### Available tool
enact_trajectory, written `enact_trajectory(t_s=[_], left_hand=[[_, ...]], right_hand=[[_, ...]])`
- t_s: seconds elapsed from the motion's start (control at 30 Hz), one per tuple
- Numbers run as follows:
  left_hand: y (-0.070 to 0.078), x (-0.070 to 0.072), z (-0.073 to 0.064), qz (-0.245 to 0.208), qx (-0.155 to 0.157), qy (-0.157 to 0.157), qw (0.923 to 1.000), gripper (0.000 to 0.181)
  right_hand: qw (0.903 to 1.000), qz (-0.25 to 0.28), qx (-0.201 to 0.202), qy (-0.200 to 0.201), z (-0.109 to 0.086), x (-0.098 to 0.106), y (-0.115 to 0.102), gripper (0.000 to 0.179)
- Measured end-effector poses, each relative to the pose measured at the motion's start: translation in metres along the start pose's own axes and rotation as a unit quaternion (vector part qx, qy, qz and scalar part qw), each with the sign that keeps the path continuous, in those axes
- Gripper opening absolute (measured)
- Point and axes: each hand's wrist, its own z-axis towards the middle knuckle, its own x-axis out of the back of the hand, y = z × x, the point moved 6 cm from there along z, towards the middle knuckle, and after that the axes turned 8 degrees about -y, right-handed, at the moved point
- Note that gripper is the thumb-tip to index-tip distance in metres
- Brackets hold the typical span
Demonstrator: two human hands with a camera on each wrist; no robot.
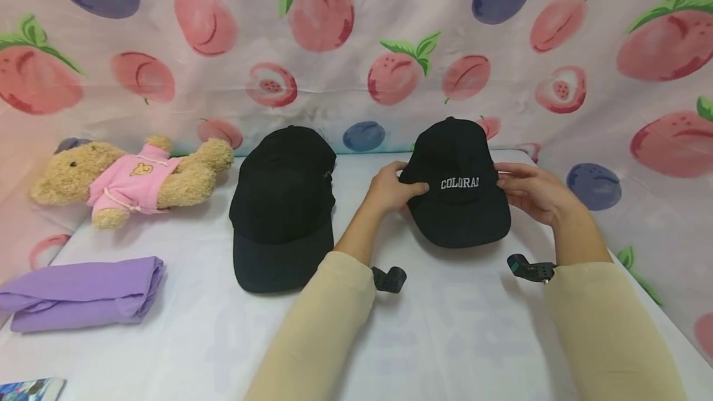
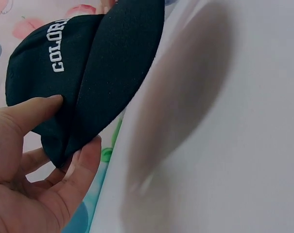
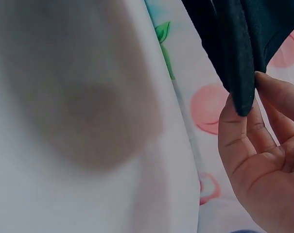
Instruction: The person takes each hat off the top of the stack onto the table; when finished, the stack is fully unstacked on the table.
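Note:
Both hands hold a black baseball cap with white lettering, brim toward me, at the right of the table. My left hand pinches its left side, the thumb on the front panel beside the brim seam and the other fingers behind, as the left wrist view shows. At the opposite side my right hand grips the cap's edge between thumb and fingers. In both wrist views the cap is raised, its shadow falling on the white surface. A second black cap lies left of my left hand, brim toward me.
On the far left a teddy bear in a pink hoodie lies on its side. Nearer is a folded purple cloth, with a colourful flat item at the bottom left corner. A fruit-print curtain hangs behind the white table.

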Motion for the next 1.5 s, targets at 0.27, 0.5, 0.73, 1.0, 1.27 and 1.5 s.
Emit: enact_trajectory(t_s=[0.27,0.5,0.73,1.0,1.27,1.5], left_hand=[[0.002,-0.014,0.013,-0.008,0.003,-0.004,1.0,0.065],[-0.006,-0.028,0.017,-0.057,0.022,-0.012,0.9981,0.064],[-0.012,-0.033,0.023,-0.04,0.024,-0.016,0.9988,0.064],[-0.019,-0.037,0.027,-0.078,0.029,-0.041,0.9957,0.066],[-0.024,-0.05,0.03,-0.213,0.036,-0.031,0.976,0.079],[-0.021,-0.061,0.025,-0.282,0.037,-0.031,0.9582,0.076]], right_hand=[[0.9996,-0.012,-0.021,0.018,0.001,0.017,0.004,0.026],[0.9992,-0.016,-0.029,0.022,0.0,0.028,0.013,0.028],[0.9991,0.008,-0.031,0.028,0.002,0.032,0.022,0.032],[0.9975,-0.023,-0.052,0.043,0.004,0.036,0.028,0.031],[0.994,-0.021,-0.066,0.085,0.0,0.047,0.033,0.038],[0.9905,-0.015,-0.069,0.118,-0.004,0.055,0.038,0.047]])
